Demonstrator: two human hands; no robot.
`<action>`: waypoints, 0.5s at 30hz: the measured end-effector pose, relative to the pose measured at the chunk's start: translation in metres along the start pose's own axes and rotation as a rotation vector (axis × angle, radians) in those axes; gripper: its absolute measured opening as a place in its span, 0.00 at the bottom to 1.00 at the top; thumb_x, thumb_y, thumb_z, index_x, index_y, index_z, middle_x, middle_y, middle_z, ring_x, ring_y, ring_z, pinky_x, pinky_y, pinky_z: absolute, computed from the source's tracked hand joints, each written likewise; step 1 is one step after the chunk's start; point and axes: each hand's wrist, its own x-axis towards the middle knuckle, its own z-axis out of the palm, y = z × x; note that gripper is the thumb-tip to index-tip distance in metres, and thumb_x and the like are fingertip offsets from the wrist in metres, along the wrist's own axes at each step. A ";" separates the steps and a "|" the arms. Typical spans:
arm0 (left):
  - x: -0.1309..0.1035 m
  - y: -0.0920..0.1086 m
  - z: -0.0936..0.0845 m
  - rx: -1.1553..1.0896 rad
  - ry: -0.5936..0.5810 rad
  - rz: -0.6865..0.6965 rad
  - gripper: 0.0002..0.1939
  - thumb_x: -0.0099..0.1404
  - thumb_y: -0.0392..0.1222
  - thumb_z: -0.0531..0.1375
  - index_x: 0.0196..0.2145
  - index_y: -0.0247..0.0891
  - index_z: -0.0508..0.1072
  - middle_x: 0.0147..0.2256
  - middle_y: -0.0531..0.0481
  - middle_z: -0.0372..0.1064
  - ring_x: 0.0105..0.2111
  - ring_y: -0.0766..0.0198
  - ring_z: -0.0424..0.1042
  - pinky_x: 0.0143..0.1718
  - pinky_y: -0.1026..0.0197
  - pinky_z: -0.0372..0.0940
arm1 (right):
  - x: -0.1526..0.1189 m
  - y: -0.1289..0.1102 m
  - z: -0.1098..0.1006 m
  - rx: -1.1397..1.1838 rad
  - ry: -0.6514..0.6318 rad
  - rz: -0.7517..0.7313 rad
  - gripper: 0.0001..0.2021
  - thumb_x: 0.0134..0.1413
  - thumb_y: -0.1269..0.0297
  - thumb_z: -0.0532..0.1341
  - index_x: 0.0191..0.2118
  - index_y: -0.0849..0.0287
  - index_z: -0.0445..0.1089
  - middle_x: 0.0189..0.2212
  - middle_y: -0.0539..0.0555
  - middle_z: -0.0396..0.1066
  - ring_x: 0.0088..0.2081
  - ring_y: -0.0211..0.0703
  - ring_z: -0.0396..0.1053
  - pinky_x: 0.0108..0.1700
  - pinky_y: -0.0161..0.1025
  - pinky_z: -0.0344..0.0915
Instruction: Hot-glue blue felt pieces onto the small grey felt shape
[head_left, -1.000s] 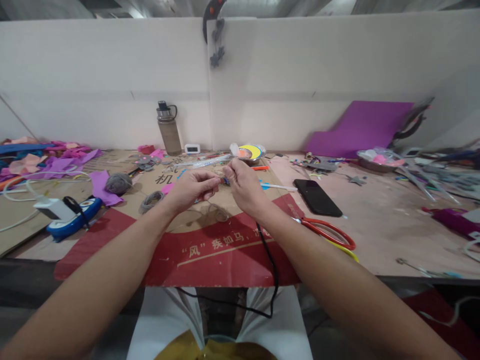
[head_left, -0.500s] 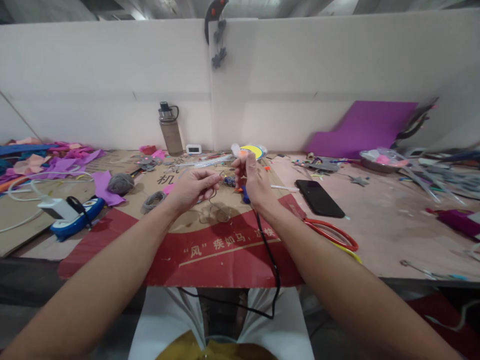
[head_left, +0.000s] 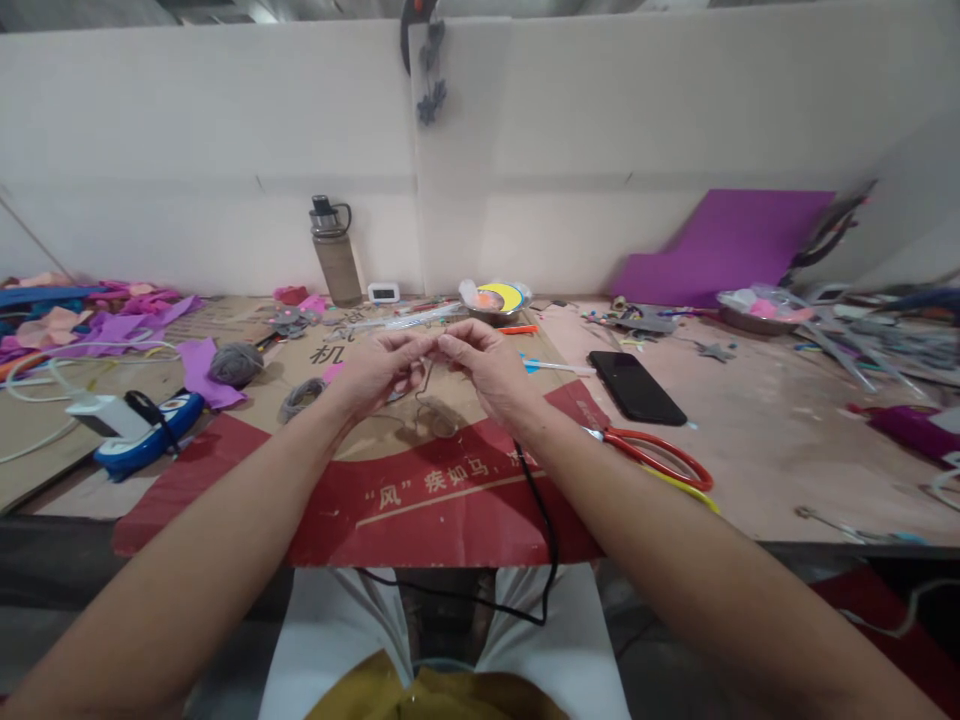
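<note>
My left hand [head_left: 381,372] is closed in a pinch, its fingertips meeting those of my right hand [head_left: 480,362] above the cardboard. A thin grey strand [head_left: 426,385] hangs from between the fingertips, its lower end curling over the cardboard. My right hand is pinched too, and whatever lies between its fingertips is too small to make out. Left of my hands lie a loose grey yarn coil [head_left: 302,398] and a grey yarn ball [head_left: 235,364]. The printed red and brown cardboard [head_left: 450,510] spreads beneath both hands.
A phone [head_left: 636,388] and red-handled scissors [head_left: 660,455] lie right of my right forearm. A bottle [head_left: 335,255] stands at the back near a small white clock [head_left: 384,292]. A blue power strip [head_left: 150,435] is at the left, and a black cord [head_left: 551,530] hangs over the front edge.
My right hand has moved left and down to meet my left hand at the fingertips. Before, the hands were apart. The view has shifted slightly.
</note>
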 end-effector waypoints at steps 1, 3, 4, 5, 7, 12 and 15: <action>0.002 0.000 -0.004 0.087 0.055 0.041 0.19 0.57 0.57 0.64 0.32 0.37 0.77 0.21 0.52 0.67 0.19 0.70 0.60 0.21 0.66 0.52 | 0.001 -0.001 -0.001 0.025 0.024 0.002 0.09 0.50 0.60 0.65 0.30 0.56 0.66 0.28 0.46 0.69 0.31 0.32 0.65 0.37 0.33 0.63; 0.004 -0.001 -0.013 0.373 0.121 0.110 0.16 0.55 0.54 0.65 0.32 0.38 0.78 0.29 0.48 0.73 0.27 0.65 0.67 0.29 0.64 0.59 | 0.002 -0.006 -0.004 0.079 0.088 0.024 0.08 0.53 0.61 0.63 0.30 0.56 0.63 0.31 0.47 0.70 0.33 0.32 0.67 0.41 0.34 0.66; 0.005 -0.002 -0.016 0.512 0.110 0.092 0.15 0.54 0.53 0.66 0.33 0.38 0.78 0.31 0.47 0.74 0.31 0.63 0.69 0.32 0.63 0.61 | 0.002 -0.009 -0.005 0.106 0.118 0.041 0.08 0.55 0.62 0.62 0.30 0.56 0.62 0.32 0.47 0.70 0.35 0.33 0.69 0.42 0.35 0.67; 0.006 -0.004 -0.020 0.633 0.113 0.082 0.15 0.51 0.51 0.68 0.33 0.38 0.78 0.33 0.46 0.75 0.34 0.60 0.70 0.35 0.62 0.61 | 0.002 -0.012 -0.007 0.131 0.142 0.054 0.08 0.57 0.63 0.60 0.30 0.56 0.60 0.33 0.48 0.71 0.36 0.33 0.70 0.43 0.35 0.68; 0.006 -0.012 -0.026 0.806 0.114 0.071 0.18 0.44 0.48 0.71 0.33 0.39 0.76 0.36 0.45 0.74 0.36 0.57 0.70 0.36 0.61 0.61 | 0.003 -0.019 -0.010 0.176 0.184 0.072 0.07 0.60 0.64 0.57 0.31 0.55 0.59 0.32 0.48 0.71 0.34 0.33 0.70 0.42 0.36 0.70; 0.007 -0.035 -0.038 0.913 0.094 0.013 0.19 0.38 0.46 0.73 0.28 0.40 0.73 0.28 0.48 0.70 0.28 0.60 0.66 0.29 0.62 0.56 | 0.006 -0.018 -0.013 0.130 0.198 0.061 0.07 0.58 0.65 0.60 0.31 0.55 0.60 0.25 0.44 0.65 0.19 0.28 0.55 0.23 0.30 0.62; 0.008 -0.034 -0.037 0.950 0.045 -0.032 0.14 0.46 0.41 0.68 0.32 0.39 0.74 0.28 0.49 0.71 0.27 0.61 0.66 0.29 0.62 0.57 | 0.006 -0.007 -0.011 -0.041 0.151 0.090 0.07 0.54 0.64 0.63 0.29 0.57 0.64 0.23 0.45 0.64 0.18 0.28 0.51 0.18 0.29 0.51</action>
